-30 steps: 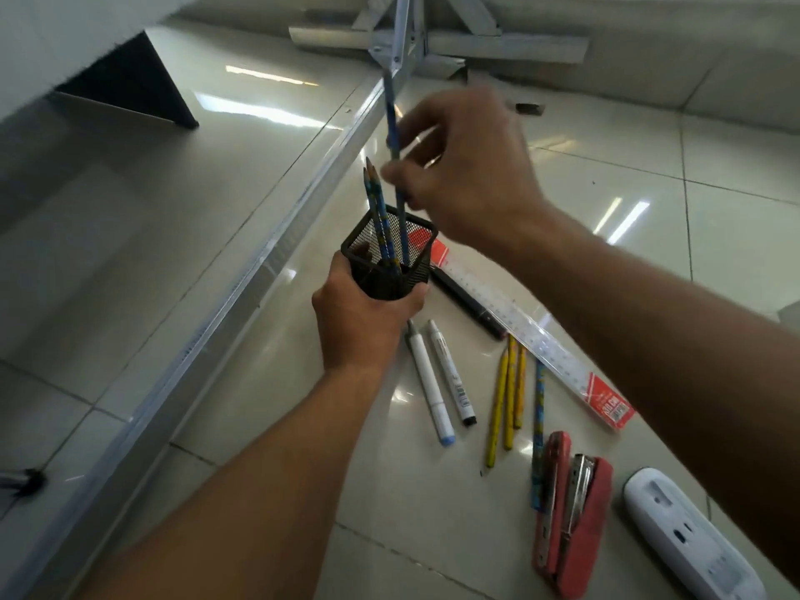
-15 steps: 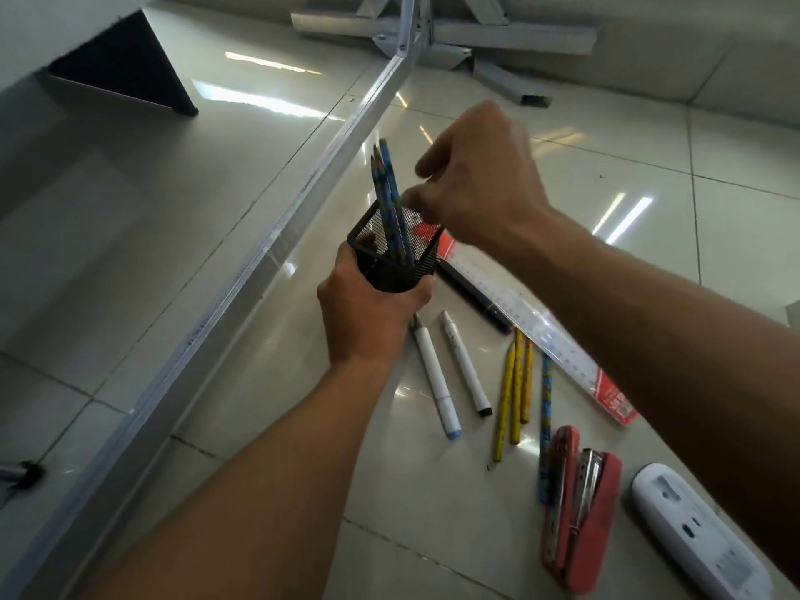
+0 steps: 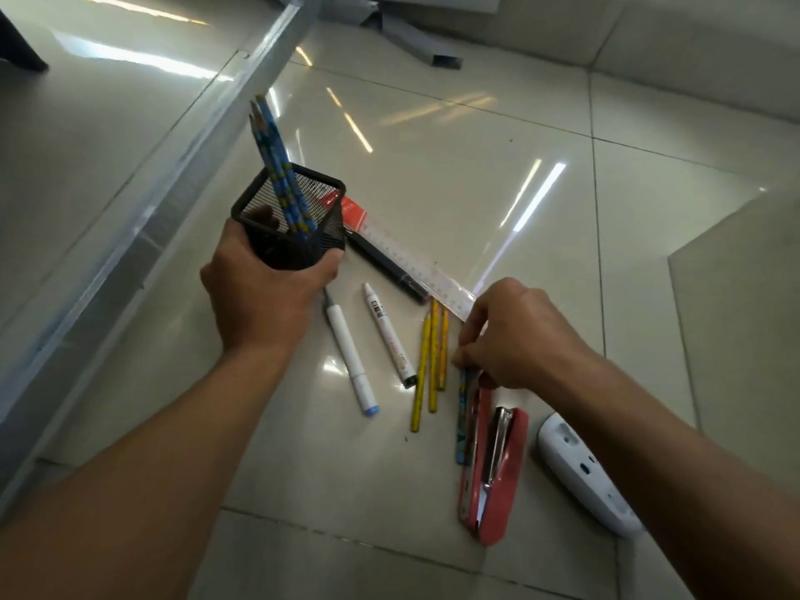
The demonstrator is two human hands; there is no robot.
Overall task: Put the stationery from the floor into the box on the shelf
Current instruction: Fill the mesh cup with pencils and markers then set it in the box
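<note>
Two hands share the work: the right hand (image 3: 515, 339) pinches a blue pencil (image 3: 462, 415) lying beside the stapler (image 3: 498, 469), while the left hand (image 3: 259, 292) grips the mesh box (image 3: 290, 210), tilted toward the stapler, likely to receive it. Yellow pencils (image 3: 430, 361), markers (image 3: 385, 335) and ruler (image 3: 407, 257) lie on the floor (image 3: 433, 166) nearby.

Two bare hands, both forearms reaching forward

Left hand (image 3: 259, 292) is raised, fingers curled in a firm wrap — right hand (image 3: 515, 335) is lower, knuckles up, fingertips (image 3: 461, 355) pinched together and pointing down toward the floor.
</note>
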